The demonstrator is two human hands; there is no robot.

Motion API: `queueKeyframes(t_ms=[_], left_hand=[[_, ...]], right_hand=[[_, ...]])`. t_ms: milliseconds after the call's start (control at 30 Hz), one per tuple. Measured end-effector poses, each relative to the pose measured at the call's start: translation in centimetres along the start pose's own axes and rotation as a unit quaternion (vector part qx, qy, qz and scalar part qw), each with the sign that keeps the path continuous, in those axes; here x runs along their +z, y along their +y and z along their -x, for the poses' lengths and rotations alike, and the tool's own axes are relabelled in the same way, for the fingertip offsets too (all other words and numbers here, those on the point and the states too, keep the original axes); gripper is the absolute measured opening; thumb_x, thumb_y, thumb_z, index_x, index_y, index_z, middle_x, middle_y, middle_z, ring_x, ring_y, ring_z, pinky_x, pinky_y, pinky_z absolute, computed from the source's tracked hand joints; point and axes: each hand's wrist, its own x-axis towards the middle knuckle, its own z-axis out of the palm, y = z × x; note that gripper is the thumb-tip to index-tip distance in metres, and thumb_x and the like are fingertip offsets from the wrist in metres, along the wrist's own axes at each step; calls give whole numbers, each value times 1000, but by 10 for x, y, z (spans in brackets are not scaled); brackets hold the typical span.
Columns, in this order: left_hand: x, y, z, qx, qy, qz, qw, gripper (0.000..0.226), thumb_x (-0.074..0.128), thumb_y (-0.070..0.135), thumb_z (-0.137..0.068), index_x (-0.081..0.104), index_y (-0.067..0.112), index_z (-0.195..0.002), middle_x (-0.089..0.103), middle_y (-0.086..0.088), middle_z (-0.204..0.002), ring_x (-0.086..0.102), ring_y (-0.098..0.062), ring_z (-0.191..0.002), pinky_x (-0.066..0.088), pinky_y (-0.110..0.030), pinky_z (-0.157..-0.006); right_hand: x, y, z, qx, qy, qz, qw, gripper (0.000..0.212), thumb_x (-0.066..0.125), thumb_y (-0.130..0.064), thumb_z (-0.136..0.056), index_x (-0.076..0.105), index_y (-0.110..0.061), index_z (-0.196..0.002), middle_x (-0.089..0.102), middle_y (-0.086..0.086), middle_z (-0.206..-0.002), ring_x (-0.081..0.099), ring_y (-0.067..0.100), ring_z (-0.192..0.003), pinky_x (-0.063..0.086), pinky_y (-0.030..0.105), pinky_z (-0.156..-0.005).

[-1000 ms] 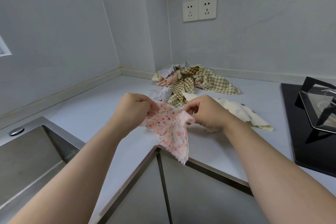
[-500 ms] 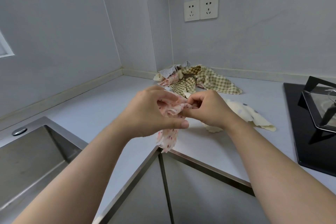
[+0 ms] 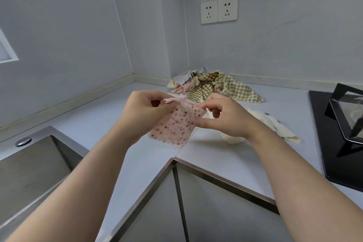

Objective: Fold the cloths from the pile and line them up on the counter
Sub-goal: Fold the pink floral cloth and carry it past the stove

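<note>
Item: pink floral cloth (image 3: 174,126), held above the counter (image 3: 110,116) between both hands and hanging as a rough square below the fingertips. Left hand (image 3: 145,110) pinched its upper left corner between thumb and curled fingers. Right hand (image 3: 227,118) pinched its upper right edge between thumb and forefinger, other fingers loosely curled. Beyond the fingers, in the corner, lay the pile (image 3: 214,86) of unfolded cloths. Right of the right fingers, a cream spotted cloth (image 3: 275,125) lay crumpled. Far left, a steel sink (image 3: 29,163); far right, a black hob (image 3: 337,133).

L grip (image 3: 145,113) & R grip (image 3: 228,121) held up close together, both pinching.
</note>
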Motion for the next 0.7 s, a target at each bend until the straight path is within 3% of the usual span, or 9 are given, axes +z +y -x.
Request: queueKeyframes(t_ms=[100,200,267,367,533,667,700], left_hand=[[-4,-9,-6,-12,3,27,1000,13,77,14,-85,80,25,-79,76,-5,-82,70,-17,-77,55,-35,-77],[-4,-20,-10,-60,-28,57,996,7,77,10,-84,79,17,-85,75,-14,-91,67,-23,-84,53,-43,-88],[0,-26,-10,-92,-68,80,990,7,75,6,-85,78,9,-91,75,-12,-95,70,-23,-93,54,-41,-96],[6,-30,-10,-102,-96,99,985,8,71,4,-87,75,3,-94,75,-12,-99,70,-25,-99,55,-36,-93],[6,-28,-10,-118,-119,214,962,17,60,8,-95,72,-3,-94,75,-13,-97,72,-22,-91,57,-30,-86],[9,-26,-11,-103,-83,214,968,18,59,10,-96,73,0,-93,75,-12,-94,69,-22,-88,56,-32,-86],[9,-27,-12,-93,-66,207,972,17,59,10,-96,73,1,-93,74,-11,-92,68,-22,-87,56,-33,-86]], right_hand=[[-5,-8,2,-8,-21,-50,999,19,84,-35,-75,76,-21,-86,52,-3,-93,43,8,-67,39,14,-60],[-8,-10,3,-29,-47,-160,986,11,83,-28,-78,76,-20,-73,56,-6,-94,42,30,-74,38,23,-58],[-9,-10,4,-19,-59,-212,975,15,82,-30,-77,75,-18,-70,58,-5,-94,41,28,-74,33,30,-55],[-9,-10,4,-8,-49,-207,977,25,81,-36,-77,72,-16,-66,60,-1,-92,42,25,-70,31,32,-53],[-10,-5,1,8,23,-156,988,33,69,-27,-90,66,-11,-61,62,7,-87,54,0,-61,40,10,-56],[-11,-2,0,13,15,-151,988,29,71,-28,-90,69,-15,-64,64,8,-78,48,4,-55,38,12,-53],[-11,-1,0,16,11,-142,990,27,73,-32,-89,70,-16,-66,65,9,-75,46,10,-54,39,20,-50]])
